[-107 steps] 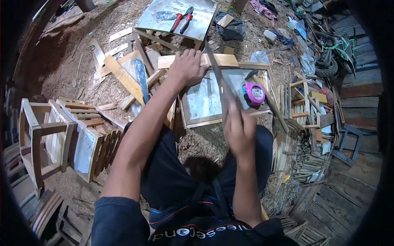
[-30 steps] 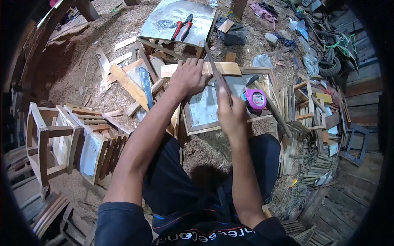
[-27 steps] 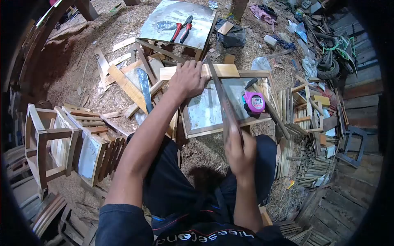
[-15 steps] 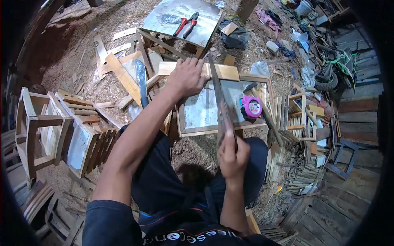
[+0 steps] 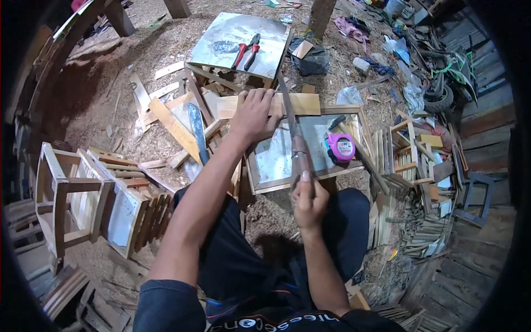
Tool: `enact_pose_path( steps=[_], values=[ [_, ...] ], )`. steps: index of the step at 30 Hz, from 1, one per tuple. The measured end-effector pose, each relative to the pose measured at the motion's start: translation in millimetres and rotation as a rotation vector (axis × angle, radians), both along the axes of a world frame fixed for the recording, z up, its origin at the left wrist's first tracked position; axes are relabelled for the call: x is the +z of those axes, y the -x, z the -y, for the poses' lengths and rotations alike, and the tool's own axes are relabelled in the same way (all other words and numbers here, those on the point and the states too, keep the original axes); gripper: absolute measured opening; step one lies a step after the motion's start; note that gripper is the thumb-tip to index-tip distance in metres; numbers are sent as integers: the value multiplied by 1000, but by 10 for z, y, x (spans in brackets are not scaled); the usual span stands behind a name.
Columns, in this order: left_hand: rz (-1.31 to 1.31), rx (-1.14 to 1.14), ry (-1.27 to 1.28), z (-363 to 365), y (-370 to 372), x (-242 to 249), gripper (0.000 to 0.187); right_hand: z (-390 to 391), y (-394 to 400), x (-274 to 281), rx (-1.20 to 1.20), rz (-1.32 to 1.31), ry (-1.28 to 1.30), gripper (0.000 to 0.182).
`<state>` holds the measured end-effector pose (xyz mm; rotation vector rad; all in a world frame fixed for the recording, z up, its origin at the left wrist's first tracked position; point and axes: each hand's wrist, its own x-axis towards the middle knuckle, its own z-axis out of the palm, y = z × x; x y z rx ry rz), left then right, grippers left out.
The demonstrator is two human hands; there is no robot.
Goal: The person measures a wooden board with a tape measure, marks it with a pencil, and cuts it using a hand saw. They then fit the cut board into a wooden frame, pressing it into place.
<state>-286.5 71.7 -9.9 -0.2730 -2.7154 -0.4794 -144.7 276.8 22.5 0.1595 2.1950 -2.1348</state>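
My left hand (image 5: 254, 113) presses flat on a pale wooden board (image 5: 307, 103) that lies across the far edge of a wood-framed metal panel (image 5: 318, 130). My right hand (image 5: 308, 200) grips the handle of a hand saw (image 5: 292, 124). The saw blade runs away from me and crosses the board just right of my left fingers. A pink tape measure (image 5: 341, 146) rests on the panel, to the right of the blade.
A machete (image 5: 196, 130) lies among wood offcuts to the left. Red pliers (image 5: 246, 50) sit on a metal sheet (image 5: 221, 36) beyond. Wooden frames (image 5: 72, 193) stand at left, stacked slats (image 5: 420, 227) at right. Sawdust covers the ground.
My right hand has gone back and forth with the saw: forward near the board one second ago, then drawn back toward me. My left hand has stayed on the board.
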Motion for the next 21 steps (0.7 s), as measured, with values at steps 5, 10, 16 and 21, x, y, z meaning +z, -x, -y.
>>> enact_pose_path(
  steps=[5,10,16,21],
  values=[
    [-17,-81,-30,5,-12,38,66,60,-106,150,-92,-52,36,45],
    [-24,-73,-49,3,-5,2,66,84,-75,192,-64,-29,18,44],
    [-1,-127,-69,144,-59,117,68,55,-254,149,-64,-145,-37,44],
    [77,-195,54,190,-340,457,68,-45,-564,363,-28,-84,-35,45]
  ],
)
